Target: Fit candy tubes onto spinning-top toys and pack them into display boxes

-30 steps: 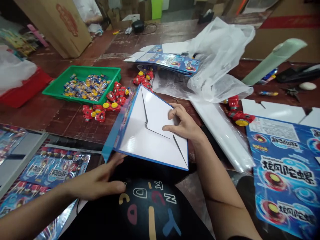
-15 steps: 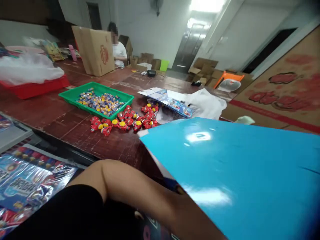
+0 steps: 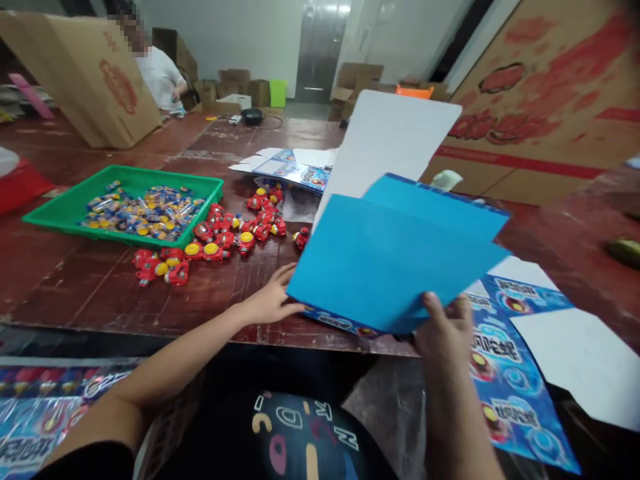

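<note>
A blue cardboard box (image 3: 390,260) with a raised white flap (image 3: 395,137) rests at the table's front edge. My left hand (image 3: 275,297) is at its left corner, fingers spread apart, touching the side. My right hand (image 3: 447,327) grips the front right part of the box, thumb on the blue inner face and the other fingers partly hidden. Red toys with yellow discs (image 3: 213,250) lie left of the box, beside a green tray (image 3: 37,215) of small wrapped items.
Printed flat cardboard (image 3: 505,360) overhangs the table edge at right. Another printed sheet (image 3: 300,170) lies behind the toys. A large carton (image 3: 115,93) stands at back left near a seated person in white (image 3: 163,77). A big carton (image 3: 550,120) stands at right.
The large blue sheet that filled the right side is now lower and farther off, showing as a folded box. Both hands have come into sight, and the view has turned right.
</note>
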Demonstrator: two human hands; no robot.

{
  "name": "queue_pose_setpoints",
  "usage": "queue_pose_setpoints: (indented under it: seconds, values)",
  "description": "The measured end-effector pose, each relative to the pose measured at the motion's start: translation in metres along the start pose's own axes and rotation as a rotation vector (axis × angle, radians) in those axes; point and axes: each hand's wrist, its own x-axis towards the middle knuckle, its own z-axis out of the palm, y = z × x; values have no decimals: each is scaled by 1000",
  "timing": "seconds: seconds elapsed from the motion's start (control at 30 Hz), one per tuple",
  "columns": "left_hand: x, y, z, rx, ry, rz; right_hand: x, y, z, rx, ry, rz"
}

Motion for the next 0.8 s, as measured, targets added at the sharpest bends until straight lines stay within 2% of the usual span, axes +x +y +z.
queue_pose_setpoints:
  seconds: [0.07,0.13,0.17,0.23,0.33,0.43,0.5,0.57,0.67,0.73,0.8]
  values:
    - [-24,-15,0,-55,267,-248,-14,17,30,14,44,-28]
    - [-35,-17,0,-70,499,-367,-23,28,56,-10,27,-39]
    - [-34,-15,0,-64,576,-398,-25,33,67,-24,-4,-32]
    - [-25,-11,4,-61,655,-447,-24,40,83,-32,-103,-4]
    - [1,-16,12,-232,621,-417,-18,52,100,5,-314,61]
    - [25,-34,16,-548,427,-320,-12,62,111,45,-516,136]
    - [38,-46,15,-675,343,-338,-5,66,113,61,-598,175]
    - [46,-51,12,-661,340,-392,3,64,111,75,-647,196]
    - [43,-42,7,-478,428,-467,4,50,99,-20,-623,136]
    - [28,-28,8,-397,454,-503,-10,37,88,-169,-511,63]
    - [9,-13,12,-383,438,-533,-35,24,78,-262,-407,53]
